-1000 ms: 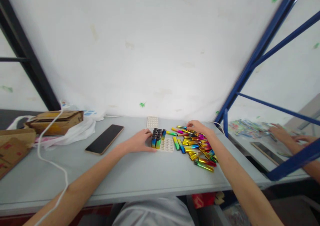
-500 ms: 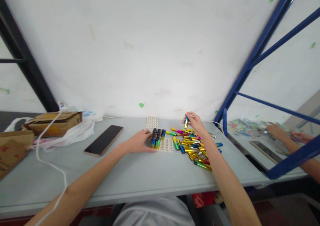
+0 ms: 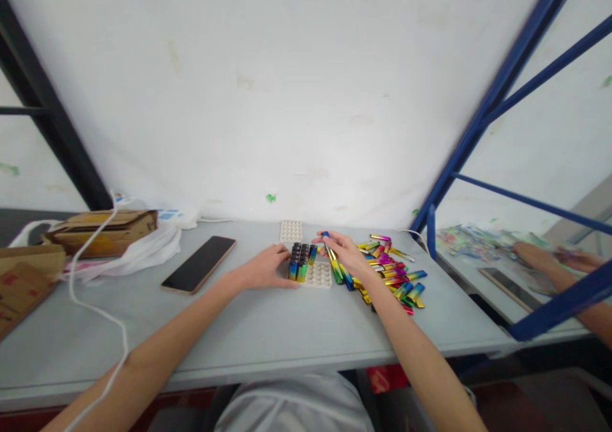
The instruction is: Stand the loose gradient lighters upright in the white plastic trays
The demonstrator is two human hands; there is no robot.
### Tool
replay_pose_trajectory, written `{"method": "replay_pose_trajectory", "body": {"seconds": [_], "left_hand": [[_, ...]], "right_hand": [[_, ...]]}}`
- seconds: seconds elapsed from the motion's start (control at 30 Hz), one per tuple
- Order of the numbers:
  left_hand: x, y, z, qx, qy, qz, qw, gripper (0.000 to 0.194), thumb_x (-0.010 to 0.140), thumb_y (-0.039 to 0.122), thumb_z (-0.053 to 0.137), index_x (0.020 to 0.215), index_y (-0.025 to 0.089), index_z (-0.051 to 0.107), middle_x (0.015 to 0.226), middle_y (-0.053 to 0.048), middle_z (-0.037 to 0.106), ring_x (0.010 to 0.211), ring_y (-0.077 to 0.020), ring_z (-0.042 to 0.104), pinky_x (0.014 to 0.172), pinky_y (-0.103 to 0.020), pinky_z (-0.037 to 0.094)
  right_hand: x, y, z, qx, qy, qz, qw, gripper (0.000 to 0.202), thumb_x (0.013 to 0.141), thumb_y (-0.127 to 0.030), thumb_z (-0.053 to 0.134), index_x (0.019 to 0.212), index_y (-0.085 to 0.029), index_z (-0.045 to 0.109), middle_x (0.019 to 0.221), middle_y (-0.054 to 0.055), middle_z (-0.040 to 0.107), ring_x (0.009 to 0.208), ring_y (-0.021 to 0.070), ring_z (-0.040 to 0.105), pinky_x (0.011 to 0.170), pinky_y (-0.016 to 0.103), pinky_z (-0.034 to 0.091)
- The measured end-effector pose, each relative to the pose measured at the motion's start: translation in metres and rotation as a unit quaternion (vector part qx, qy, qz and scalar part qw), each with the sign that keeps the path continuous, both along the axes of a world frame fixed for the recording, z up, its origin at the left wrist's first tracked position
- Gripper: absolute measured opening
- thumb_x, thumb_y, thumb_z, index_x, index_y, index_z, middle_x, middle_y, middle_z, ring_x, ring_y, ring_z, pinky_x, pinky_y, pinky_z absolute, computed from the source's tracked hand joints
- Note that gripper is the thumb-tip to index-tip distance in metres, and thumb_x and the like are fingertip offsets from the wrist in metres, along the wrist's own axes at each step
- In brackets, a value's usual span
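- My left hand lies flat on the table, its fingers against the white tray where dark tubes stand upright.
- My right hand pinches one coloured tube, tilted, just above the tray's far right corner.
- The heap of shiny tubes lies just right of the tray.
- A phone lies well left of the tray.

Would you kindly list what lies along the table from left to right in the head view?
Cardboard box → white plastic bag → phone → left hand → white tray → right hand → pile of colourful tubes.
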State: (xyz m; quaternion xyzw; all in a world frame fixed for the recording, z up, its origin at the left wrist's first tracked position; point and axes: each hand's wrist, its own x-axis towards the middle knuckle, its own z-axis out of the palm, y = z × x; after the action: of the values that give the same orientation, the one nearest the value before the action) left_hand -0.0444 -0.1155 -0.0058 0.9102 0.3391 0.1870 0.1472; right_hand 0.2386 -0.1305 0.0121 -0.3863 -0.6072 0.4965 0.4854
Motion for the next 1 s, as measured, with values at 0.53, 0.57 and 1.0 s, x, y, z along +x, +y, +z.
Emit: {"method": "replay_pose_trajectory", "body": {"seconds": [0.53,0.57,1.0], "left_hand": [[0.001,-0.001,0.001,-0.008,-0.004,-0.003,1.000,0.066,0.081,0.072,0.085,0.120,0.019,0.076,0.127,-0.015,0.073,0.119,-0.0358,0.067,0.109,-0.044,0.055],[0.001,-0.001,0.001,-0.007,-0.007,-0.004,1.000,0.066,0.081,0.073,0.085,0.119,0.019,0.077,0.126,-0.014,0.074,0.118,-0.0353,0.067,0.108,-0.044,0.055],[0.001,-0.003,0.005,-0.019,-0.004,0.005,1.000,0.065,0.079,0.070,0.087,0.118,0.018,0.077,0.127,-0.015,0.073,0.119,-0.0369,0.067,0.109,-0.045,0.055]], "right_hand": [[-0.017,-0.010,-0.013,0.089,-0.129,-0.170,0.973,0.060,0.095,-0.079,0.055,0.067,-0.026,0.046,0.059,-0.005,0.040,0.059,0.0154,0.038,0.056,0.029,0.031],[-0.017,-0.011,-0.013,0.099,-0.138,-0.181,0.969,0.059,0.094,-0.077,0.055,0.065,-0.027,0.044,0.058,-0.004,0.040,0.060,0.0157,0.039,0.058,0.030,0.031],[-0.018,-0.019,-0.006,0.156,-0.185,-0.202,0.949,0.050,0.100,-0.068,0.050,0.072,-0.026,0.049,0.063,-0.004,0.048,0.065,0.0176,0.046,0.065,0.031,0.035]]}}
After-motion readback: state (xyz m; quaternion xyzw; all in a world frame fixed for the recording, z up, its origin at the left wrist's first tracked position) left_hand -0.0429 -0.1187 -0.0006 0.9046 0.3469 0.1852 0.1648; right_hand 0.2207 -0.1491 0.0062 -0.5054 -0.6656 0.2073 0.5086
